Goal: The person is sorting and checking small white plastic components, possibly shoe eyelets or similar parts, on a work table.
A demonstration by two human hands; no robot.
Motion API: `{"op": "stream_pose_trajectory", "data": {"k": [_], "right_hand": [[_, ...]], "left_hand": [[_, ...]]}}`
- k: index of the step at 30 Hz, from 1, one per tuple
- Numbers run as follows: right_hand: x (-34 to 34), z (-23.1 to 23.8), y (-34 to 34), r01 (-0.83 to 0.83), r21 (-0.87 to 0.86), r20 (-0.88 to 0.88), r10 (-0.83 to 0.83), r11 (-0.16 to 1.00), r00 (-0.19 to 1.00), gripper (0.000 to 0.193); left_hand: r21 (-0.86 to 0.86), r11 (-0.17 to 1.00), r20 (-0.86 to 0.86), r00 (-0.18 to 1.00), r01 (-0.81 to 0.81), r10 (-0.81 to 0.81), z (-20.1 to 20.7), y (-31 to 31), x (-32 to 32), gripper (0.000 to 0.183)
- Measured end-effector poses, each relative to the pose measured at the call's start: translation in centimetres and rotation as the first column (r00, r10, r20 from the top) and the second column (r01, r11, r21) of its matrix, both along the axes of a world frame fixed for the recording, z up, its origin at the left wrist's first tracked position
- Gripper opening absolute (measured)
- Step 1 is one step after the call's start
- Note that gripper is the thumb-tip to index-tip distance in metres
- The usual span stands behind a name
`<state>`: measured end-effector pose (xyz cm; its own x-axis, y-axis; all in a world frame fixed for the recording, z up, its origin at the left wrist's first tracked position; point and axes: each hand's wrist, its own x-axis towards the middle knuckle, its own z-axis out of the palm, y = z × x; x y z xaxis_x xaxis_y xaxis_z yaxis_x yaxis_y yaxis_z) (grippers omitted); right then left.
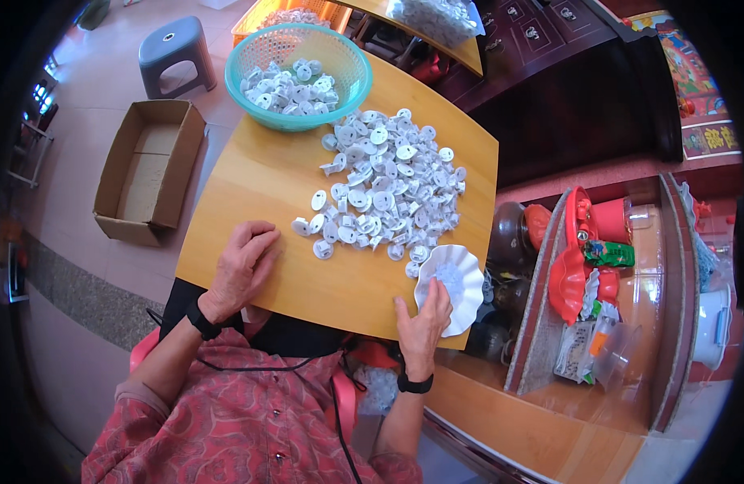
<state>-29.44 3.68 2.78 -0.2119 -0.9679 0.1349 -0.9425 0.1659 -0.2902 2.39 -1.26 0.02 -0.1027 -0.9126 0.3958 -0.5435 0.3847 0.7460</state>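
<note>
A large heap of small white round plastic parts [380,181] with slotted faces lies on the wooden table [251,185]. My left hand [244,264] rests over the table's near edge, left of the heap. Its fingers are curled together, and whatever they may hold is hidden. At the near right corner stands a white dish with a wavy rim [470,274], holding tiny clear bluish pieces [448,278]. My right hand [423,324] reaches into this dish from its near side. Its thumb stands apart from the fingers, whose tips are at the pieces.
A turquoise plastic basket [362,73] with more white parts sits at the table's far left corner. Left of the table are an open cardboard box [146,169] and a grey-blue stool [174,52]. Dark jars [509,234] and a low partition [541,290] stand close on the right.
</note>
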Motion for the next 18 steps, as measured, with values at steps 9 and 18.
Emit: {"op": "stream_pose_trajectory", "data": {"k": [9, 18], "right_hand": [[-0.3, -0.9, -0.8, -0.101, -0.074, 0.102, 0.108, 0.992, 0.989, 0.064], [2.2, 1.0, 0.0, 0.033, -0.201, 0.47, 0.066, 0.979, 0.88, 0.03]], "left_hand": [[-0.041, 0.999, 0.027, 1.0, -0.011, 0.012, -0.4, 0.1, 0.2, 0.027], [-0.066, 0.998, 0.005, 1.0, -0.005, 0.006, -0.4, 0.0, 0.1, 0.028]]}}
